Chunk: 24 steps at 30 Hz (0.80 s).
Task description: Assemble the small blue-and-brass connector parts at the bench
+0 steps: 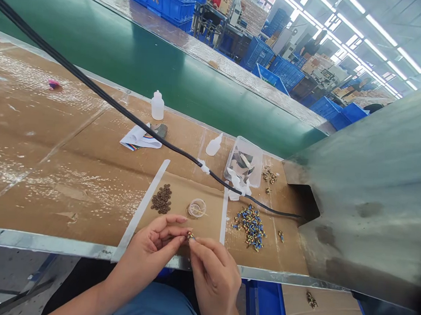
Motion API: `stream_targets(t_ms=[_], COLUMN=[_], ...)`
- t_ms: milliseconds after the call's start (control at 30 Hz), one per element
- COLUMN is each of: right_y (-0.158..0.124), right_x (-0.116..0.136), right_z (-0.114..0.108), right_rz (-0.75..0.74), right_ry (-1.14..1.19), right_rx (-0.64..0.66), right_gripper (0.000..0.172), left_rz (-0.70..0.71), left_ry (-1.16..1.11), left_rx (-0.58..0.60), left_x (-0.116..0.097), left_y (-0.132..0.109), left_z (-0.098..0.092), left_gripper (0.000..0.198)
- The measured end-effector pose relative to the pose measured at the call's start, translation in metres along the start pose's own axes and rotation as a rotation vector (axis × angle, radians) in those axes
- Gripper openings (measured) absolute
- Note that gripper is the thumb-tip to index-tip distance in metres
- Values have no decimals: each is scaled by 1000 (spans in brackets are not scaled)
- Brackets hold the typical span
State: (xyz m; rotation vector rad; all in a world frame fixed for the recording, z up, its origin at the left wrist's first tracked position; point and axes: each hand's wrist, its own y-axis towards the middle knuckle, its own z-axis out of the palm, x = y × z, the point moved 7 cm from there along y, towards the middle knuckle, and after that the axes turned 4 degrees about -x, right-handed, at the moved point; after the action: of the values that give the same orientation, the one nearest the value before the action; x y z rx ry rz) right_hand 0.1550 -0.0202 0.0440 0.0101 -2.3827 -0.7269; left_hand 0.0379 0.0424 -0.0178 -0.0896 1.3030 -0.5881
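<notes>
My left hand [151, 248] and my right hand [215, 273] meet just above the table's front edge. Between their fingertips is a small gold-and-blue part [191, 235], pinched from both sides; its exact shape is too small to make out. Beyond my left fingers lies a pile of small brown discs [161, 199]. A small clear round cup [197, 206] with a thin stick across it stands just past my fingertips. To the right of my right hand, many blue-and-gold parts [251, 226] are heaped on the brown board.
A black cable [128, 118] crosses above the table to a metal housing [366, 203]. Behind are a clear plastic box [254, 162], two white squeeze bottles [157, 107], folded striped cloth [141, 139] and a green conveyor belt [186, 78]. Gold parts [269, 175] lie near the box.
</notes>
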Motion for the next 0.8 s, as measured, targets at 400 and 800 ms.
stream_targets(t_ms=[400,800], right_y=[-1,1], right_x=[1,-3], right_z=[0,-1], right_rz=[-34,50], right_ry=[-56,41], right_rx=[-45,1], right_gripper=[18,20], left_rz=[19,39], left_ry=[17,104], left_rx=[-22,-49], left_x=[1,-1], left_y=[0,3], left_z=[-2,-5], left_gripper=[27,32])
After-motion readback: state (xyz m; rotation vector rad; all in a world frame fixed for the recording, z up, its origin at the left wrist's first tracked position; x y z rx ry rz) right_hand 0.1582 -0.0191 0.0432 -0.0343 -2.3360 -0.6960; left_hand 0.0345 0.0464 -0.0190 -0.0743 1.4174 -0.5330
